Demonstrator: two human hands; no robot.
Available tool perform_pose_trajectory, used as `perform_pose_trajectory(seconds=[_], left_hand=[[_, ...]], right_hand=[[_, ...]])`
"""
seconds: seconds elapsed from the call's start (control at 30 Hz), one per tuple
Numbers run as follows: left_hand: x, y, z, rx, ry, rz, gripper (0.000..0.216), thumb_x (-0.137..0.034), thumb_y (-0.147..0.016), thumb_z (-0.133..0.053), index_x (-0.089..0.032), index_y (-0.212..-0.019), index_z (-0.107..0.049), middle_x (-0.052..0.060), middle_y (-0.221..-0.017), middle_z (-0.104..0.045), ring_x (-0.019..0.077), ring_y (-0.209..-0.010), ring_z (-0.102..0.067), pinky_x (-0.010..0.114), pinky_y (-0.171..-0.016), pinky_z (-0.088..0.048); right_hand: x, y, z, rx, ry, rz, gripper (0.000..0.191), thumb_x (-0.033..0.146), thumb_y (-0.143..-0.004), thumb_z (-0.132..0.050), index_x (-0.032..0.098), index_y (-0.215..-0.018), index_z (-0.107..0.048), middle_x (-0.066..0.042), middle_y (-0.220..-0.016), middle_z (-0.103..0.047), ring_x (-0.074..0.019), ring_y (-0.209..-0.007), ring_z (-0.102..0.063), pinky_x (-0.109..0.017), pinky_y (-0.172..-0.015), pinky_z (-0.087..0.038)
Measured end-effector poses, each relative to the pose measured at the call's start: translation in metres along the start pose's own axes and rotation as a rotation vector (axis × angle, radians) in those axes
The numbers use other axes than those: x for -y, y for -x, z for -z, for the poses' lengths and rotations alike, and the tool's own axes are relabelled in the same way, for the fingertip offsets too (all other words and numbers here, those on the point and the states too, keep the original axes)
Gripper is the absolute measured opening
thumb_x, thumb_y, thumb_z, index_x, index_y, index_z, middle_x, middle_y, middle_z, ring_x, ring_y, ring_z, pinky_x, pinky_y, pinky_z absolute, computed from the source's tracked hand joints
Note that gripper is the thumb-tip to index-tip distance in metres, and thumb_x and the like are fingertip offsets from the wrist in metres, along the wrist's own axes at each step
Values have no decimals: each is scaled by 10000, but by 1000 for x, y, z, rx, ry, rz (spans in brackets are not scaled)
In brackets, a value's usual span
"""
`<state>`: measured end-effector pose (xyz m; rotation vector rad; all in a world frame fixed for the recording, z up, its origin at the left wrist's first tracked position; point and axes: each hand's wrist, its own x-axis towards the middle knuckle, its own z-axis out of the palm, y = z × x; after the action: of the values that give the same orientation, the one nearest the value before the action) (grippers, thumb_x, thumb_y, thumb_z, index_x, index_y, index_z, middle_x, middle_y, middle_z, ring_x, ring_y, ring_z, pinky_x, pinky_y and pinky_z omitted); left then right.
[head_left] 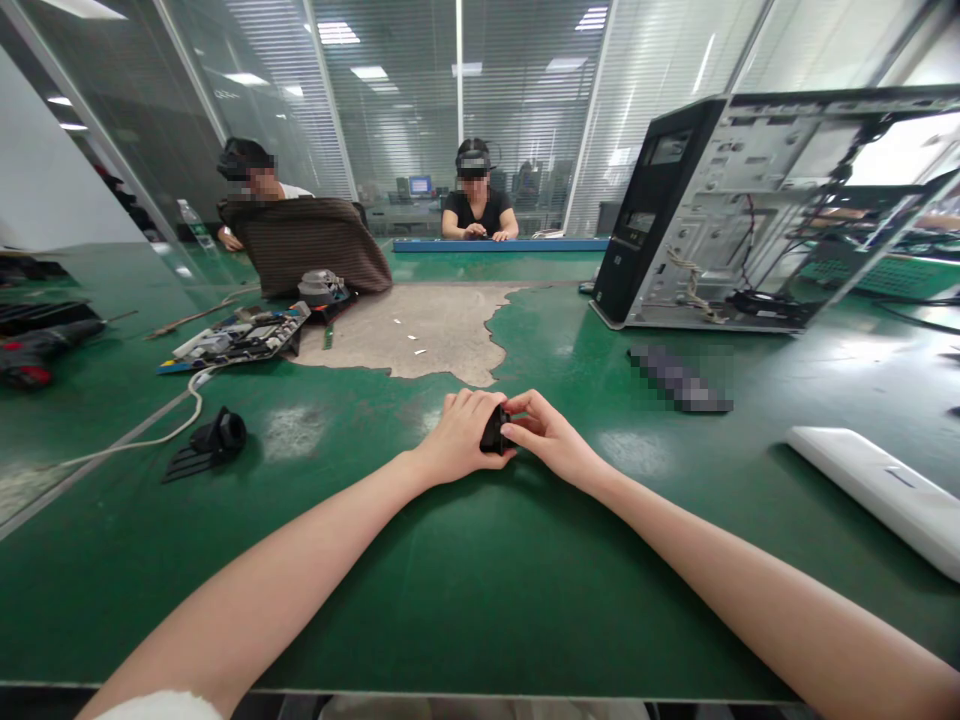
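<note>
Two bare hands were held together over the near middle of the green table (480, 600), with one small black part (493, 432) kept between them. By the left hand (455, 437) the part was cupped from its side, the fingers curled over its top and the thumb set low, probably so that it could be steadied. By the right hand (553, 440) it was met from the opposite side, thumb and fingertips drawn narrow against its edge; such a light grip was perhaps chosen for finer control. Whether the part was also rested on the table could not be told. Both forearms were spread wide and angled inward, by which the work was centred.

To the left, a black slatted piece (217, 435) was left lying apart, near a white cable (196, 392). Beyond it, a circuit board (232, 340) was laid flat beside a grey-and-black component (324, 288), seemingly grouped as loose hardware. At the far right, a computer case (660, 215) was stood upright, its open side turned so that wires and metal were exposed. Nearer, a white casing (874, 490) was placed at the right, outside the hands' space. Across the table, two people were seated.
</note>
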<state>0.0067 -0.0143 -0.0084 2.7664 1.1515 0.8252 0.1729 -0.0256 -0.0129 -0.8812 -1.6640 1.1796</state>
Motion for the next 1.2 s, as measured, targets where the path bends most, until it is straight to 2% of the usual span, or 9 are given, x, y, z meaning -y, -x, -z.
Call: perform_pose_trajectory(seconds=[0.17, 0.3, 0.43, 0.6, 0.73, 0.9, 1.07, 1.2], left_hand=[[0, -1, 0, 5, -10, -2, 555, -381, -659, -605, -174, -1119, -371, 88, -1058, -524, 257, -947, -449, 374, -796, -319], [0, 0, -1, -6, -4, -4, 607, -396, -638, -636, -188, -1135, -357, 73, -1068, -521, 249, -943, -451, 370, -799, -320], [2, 0, -3, -18, -6, 3, 688, -427, -615, -661, -191, -1168, -328, 78, -1089, -512, 257, -963, -443, 376, -806, -319], [3, 0, -5, -28, -12, 4, 597, -352, -629, -651, -192, -1120, -352, 68, -1053, -520, 244, -937, -451, 368, -802, -323], [3, 0, -5, -28, 2, -3, 557, -349, -634, -641, -187, -1089, -363, 72, -1040, -516, 244, -940, -451, 370, -805, -324], [4, 1, -5, -30, -6, -12, 556, -360, -639, -637, -179, -1086, -359, 75, -1030, -513, 243, -932, -452, 367, -801, -328], [4, 0, -5, -22, 5, 1, 556, -341, -629, -647, -181, -1078, -362, 65, -1007, -515, 234, -912, -463, 362, -796, -332], [4, -1, -5, -30, 5, 6, 554, -337, -632, -644, -188, -1083, -358, 66, -1021, -514, 237, -927, -464, 366, -803, -329]], right_hand=[[1, 3, 1, -1, 58, 20, 260, 242, -741, -590, 217, -970, -471, -25, -958, -523, -146, -851, -564, -315, -765, -485], [1, 5, 2, 42, 42, 1, 211, 244, -749, -586, 210, -925, -476, -2, -858, -553, -139, -771, -585, -303, -711, -491], [-1, 6, 1, 31, 31, 16, 204, 252, -740, -602, 213, -899, -481, 5, -870, -556, -140, -805, -586, -297, -738, -485], [-2, 2, -1, -14, 6, 10, 158, 311, -762, -570, 203, -838, -483, 11, -796, -558, -128, -717, -575, -279, -666, -478], [-3, -2, 1, -50, 10, -17, 200, 317, -731, -598, 196, -841, -482, 4, -805, -554, -129, -718, -564, -286, -672, -471], [-3, -1, 4, 26, 32, -45, 196, 319, -748, -581, 195, -870, -491, -2, -826, -565, -139, -727, -581, -316, -695, -487], [0, 6, 3, 59, 2, 50, 249, 267, -713, -636, 217, -904, -484, -7, -935, -536, -160, -865, -585, -321, -745, -506], [1, 5, 1, 46, -6, 16, 173, 294, -766, -574, 208, -882, -478, 9, -826, -554, -133, -742, -598, -305, -693, -502]])
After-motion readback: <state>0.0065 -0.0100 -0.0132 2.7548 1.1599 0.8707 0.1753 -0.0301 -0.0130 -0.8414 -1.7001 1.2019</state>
